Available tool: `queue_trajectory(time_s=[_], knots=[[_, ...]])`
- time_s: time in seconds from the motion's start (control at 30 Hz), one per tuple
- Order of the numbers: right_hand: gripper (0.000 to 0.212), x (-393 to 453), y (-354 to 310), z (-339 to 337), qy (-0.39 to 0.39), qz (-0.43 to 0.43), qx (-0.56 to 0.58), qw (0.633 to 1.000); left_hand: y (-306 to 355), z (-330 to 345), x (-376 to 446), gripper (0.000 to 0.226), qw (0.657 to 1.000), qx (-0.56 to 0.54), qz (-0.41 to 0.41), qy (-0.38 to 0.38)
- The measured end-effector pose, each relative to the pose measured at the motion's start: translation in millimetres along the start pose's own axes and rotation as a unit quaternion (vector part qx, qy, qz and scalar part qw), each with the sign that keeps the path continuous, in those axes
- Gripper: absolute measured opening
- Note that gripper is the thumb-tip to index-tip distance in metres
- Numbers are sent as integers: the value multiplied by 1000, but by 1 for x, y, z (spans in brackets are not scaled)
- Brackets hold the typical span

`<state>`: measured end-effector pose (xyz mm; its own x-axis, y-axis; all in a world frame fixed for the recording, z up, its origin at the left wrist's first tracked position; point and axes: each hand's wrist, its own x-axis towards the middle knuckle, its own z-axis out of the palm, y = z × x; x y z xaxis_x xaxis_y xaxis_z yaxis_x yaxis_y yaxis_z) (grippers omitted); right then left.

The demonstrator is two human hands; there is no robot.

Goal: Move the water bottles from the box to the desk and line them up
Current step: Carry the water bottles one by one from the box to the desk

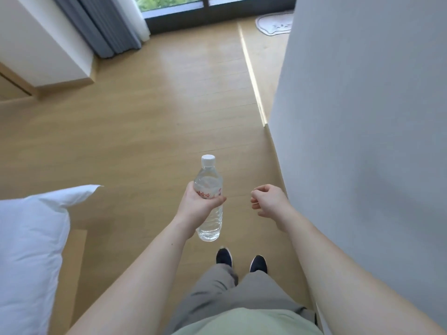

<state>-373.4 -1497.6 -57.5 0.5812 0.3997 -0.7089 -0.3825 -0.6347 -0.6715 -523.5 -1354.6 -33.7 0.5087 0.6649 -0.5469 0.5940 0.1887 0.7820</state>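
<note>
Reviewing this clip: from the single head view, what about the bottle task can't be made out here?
- Box and desk: neither appears in the head view, so progress and the line-up cannot be judged.
- water bottle: the label is partly covered by the left hand; its red print is too blurred to read.
- right hand: the fingers curl and seem to hold nothing, but the palm faces away.
- Whatever lies right of the walkway is hidden by the grey wall.

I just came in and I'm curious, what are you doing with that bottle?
A person stands on the wooden floor, holding one water bottle upright in the left hand. The right hand is loosely curled and holds nothing. No box or desk shows in this view, so the bottle is not yet set down.
</note>
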Motion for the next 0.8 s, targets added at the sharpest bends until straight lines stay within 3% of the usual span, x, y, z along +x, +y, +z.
queue_trajectory(time_s=[0.27,0.63,0.8], knots=[[12,59,-59,47,-54,12,-65,996,6,-43,57,61,997,-52,-35,45],[17,141,-198,165,-90,-47,-172,980,25,-169,161,53,984,-127,-61,113],[14,170,-249,224,-120,-67,-215,967,31,-223,197,63,974,-155,-64,154]])
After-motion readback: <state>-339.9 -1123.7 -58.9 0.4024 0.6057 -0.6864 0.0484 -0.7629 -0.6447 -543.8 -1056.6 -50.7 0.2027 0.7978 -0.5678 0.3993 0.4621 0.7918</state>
